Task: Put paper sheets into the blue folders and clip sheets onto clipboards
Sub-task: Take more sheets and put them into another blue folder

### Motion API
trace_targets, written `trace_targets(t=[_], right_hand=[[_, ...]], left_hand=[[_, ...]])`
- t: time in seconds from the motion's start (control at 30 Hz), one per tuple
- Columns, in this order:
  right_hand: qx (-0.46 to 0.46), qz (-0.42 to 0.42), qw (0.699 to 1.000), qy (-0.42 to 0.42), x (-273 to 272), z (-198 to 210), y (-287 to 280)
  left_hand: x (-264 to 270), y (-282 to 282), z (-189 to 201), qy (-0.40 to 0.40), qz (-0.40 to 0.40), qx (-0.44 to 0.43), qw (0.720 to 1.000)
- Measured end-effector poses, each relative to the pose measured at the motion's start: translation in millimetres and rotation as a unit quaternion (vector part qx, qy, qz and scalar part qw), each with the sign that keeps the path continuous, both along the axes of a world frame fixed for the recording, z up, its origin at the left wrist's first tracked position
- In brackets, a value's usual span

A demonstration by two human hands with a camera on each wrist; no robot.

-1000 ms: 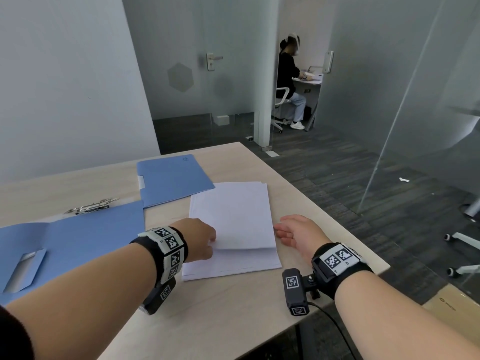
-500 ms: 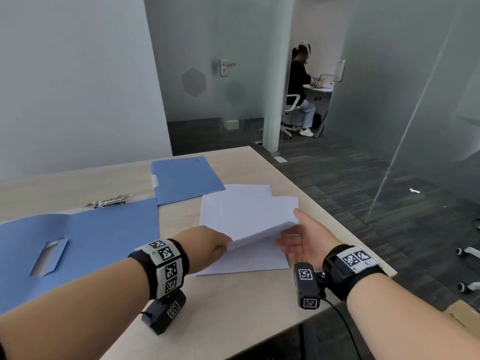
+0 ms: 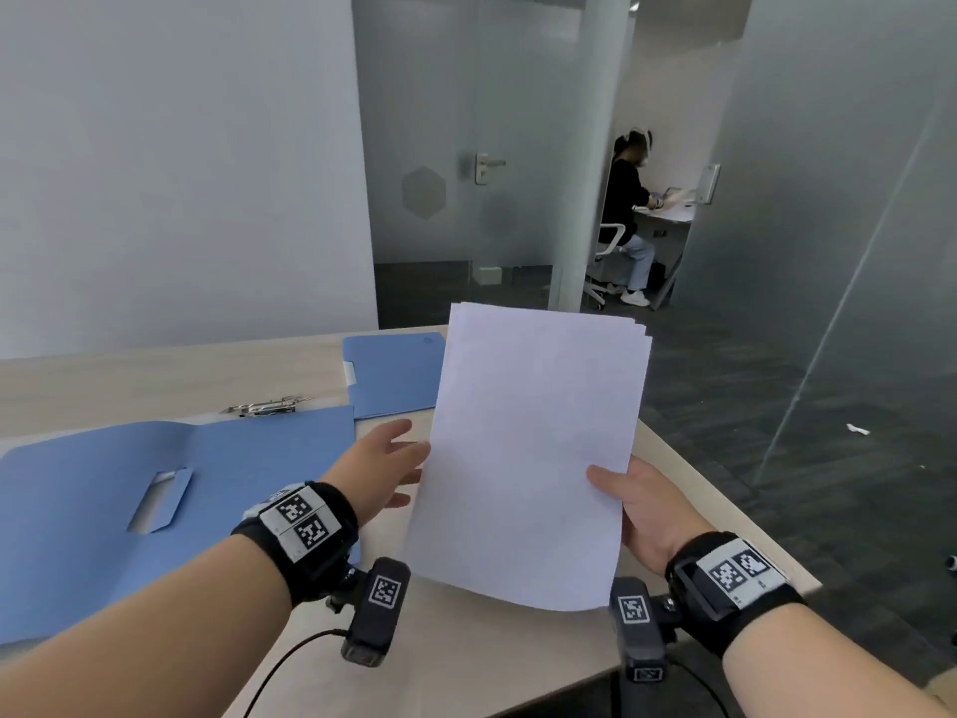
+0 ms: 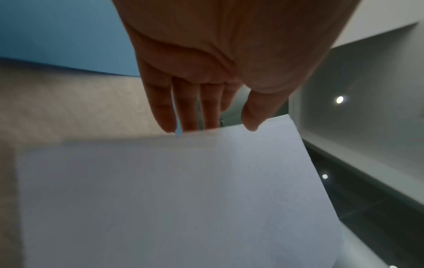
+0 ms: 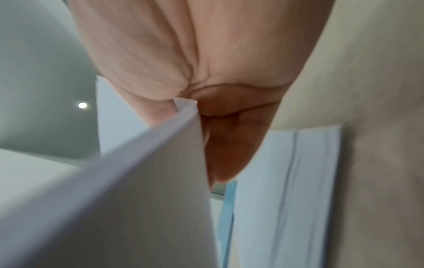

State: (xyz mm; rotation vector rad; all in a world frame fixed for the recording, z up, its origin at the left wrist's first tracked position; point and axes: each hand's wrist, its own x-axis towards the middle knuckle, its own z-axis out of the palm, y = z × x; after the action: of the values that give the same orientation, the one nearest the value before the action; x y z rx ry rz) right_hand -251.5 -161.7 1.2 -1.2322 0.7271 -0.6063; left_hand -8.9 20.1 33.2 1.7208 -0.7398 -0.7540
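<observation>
Holding a small sheaf of white paper sheets (image 3: 533,458) up off the table (image 3: 155,386) at the centre of the head view, tilted back so the top edge fans out a bit. The right hand (image 3: 647,515) has it pinched at the lower right edge, thumb on the front and fingers behind; the right wrist view shows the edge wedged deep between thumb and palm. The left hand (image 3: 383,469) is loose, fingers nearly straight, fingertips (image 4: 167,125) just at the left edge of the sheets and not really gripping anything.

The open blue folder (image 3: 155,510) lies flat at the left of the frame, with a closed blue folder (image 3: 399,375) behind it near the centre. A metal clip (image 3: 264,406) pokes out at the open folder's far edge, clipboard presumably under there.

If I were doing this step: square the fanned edges first by tapping them on the table, get the left hand properly supporting the other side so the stack doesn't sag, then slide it in flat toward the open folder's pocket rather than dropping it.

Writing: nothing readable. Sheets look blank, the closed folder has a tiny embossed mark too small to make out, and the wristbands (image 3: 300,520) only carry square black-and-white code patterns.
</observation>
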Motion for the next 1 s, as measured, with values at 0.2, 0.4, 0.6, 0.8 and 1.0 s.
trace_targets(t=[0.2, 0.4, 0.6, 0.8, 1.0], right_hand=[[-0.070, -0.019, 0.994, -0.081, 28.4, 38.6, 19.5], [-0.099, 0.008, 0.992, -0.075, 31.6, 38.6, 32.9], [-0.097, 0.002, 0.994, -0.056, 25.8, 27.4, 37.8], [-0.113, 0.020, 0.993, -0.037, 31.5, 27.6, 43.6], [-0.158, 0.100, 0.981, 0.048, 67.4, 22.0, 72.6]], left_hand=[[-0.8, 4.7, 21.5, 0.014, 0.045, -0.172, 0.984], [-8.1, 13.0, 13.8, 0.023, 0.013, -0.191, 0.981], [-21.7, 14.8, -4.5, 0.040, 0.012, -0.170, 0.985], [-16.3, 23.9, -8.0, 0.039, 0.046, -0.173, 0.983], [22.5, 67.9, -3.6, 0.097, 0.155, -0.186, 0.965]])
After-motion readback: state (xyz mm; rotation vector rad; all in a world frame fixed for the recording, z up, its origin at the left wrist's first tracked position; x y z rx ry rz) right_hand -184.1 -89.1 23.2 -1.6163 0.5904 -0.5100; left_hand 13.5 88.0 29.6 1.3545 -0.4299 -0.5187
